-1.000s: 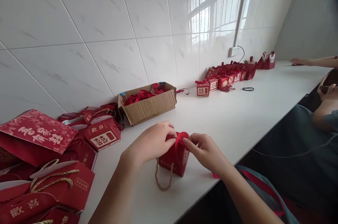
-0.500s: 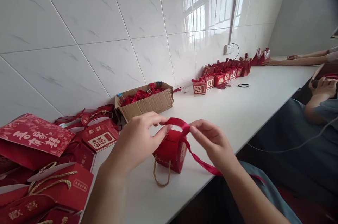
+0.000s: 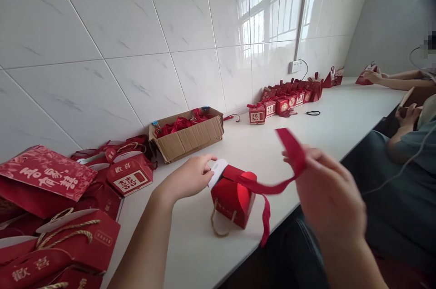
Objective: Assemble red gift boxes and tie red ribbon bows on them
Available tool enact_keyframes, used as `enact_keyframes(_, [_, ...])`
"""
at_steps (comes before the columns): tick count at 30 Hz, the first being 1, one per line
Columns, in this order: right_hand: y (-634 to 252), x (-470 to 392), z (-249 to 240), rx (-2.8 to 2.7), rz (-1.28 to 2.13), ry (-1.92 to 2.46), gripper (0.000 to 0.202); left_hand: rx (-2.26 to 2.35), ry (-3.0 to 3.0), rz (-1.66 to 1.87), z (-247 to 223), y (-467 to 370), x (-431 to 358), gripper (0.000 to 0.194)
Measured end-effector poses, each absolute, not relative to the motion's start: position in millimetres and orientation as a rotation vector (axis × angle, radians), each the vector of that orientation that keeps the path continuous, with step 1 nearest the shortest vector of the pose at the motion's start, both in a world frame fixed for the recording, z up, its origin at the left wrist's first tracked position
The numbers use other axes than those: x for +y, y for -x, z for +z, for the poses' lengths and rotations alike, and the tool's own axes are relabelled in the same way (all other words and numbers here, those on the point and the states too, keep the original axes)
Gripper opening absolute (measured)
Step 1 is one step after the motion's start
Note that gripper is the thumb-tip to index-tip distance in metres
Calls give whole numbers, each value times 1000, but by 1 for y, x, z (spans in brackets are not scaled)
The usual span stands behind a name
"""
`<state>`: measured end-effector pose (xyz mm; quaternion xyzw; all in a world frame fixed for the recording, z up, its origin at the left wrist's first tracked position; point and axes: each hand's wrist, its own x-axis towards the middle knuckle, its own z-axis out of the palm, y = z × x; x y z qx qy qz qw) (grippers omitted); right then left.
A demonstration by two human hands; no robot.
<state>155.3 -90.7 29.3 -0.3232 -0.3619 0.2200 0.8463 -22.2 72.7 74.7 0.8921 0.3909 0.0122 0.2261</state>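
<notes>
A small red gift box (image 3: 231, 196) with a rope handle (image 3: 220, 233) stands on the table in front of me. Its end flap, with a white inner face (image 3: 217, 171), is folded open on the left. My left hand (image 3: 190, 177) pinches the box by that white flap. A red ribbon (image 3: 272, 189) runs from the top of the box to my right hand (image 3: 330, 193), which grips it off to the right and is slightly blurred. One ribbon end sticks up past the fingers, and another length hangs down the box's right side.
Red gift boxes and bags (image 3: 81, 230) are piled on the left. A cardboard box (image 3: 190, 139) of red ribbons stands by the wall. Finished-looking small boxes (image 3: 257, 115) line the wall, near a black loop (image 3: 313, 113). Other people's hands (image 3: 373, 75) work at the far right.
My right hand has pulled the ribbon up and to the right, away from the box. My left hand has let go of the ribbon and taken the white flap.
</notes>
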Motion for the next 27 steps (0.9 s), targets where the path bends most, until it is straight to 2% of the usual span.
enact_keyframes(9, [-140, -45, 4, -966, 899, 1054, 25, 965, -2320, -16, 73, 16, 71, 48])
enact_keyframes(22, [-138, -46, 4, -1288, 753, 1124, 22, 948, -2205, -26, 74, 14, 74, 49])
enact_keyframes(27, [-136, -46, 6, -1249, 772, 1175, 24, 927, -2196, -20, 74, 14, 73, 48])
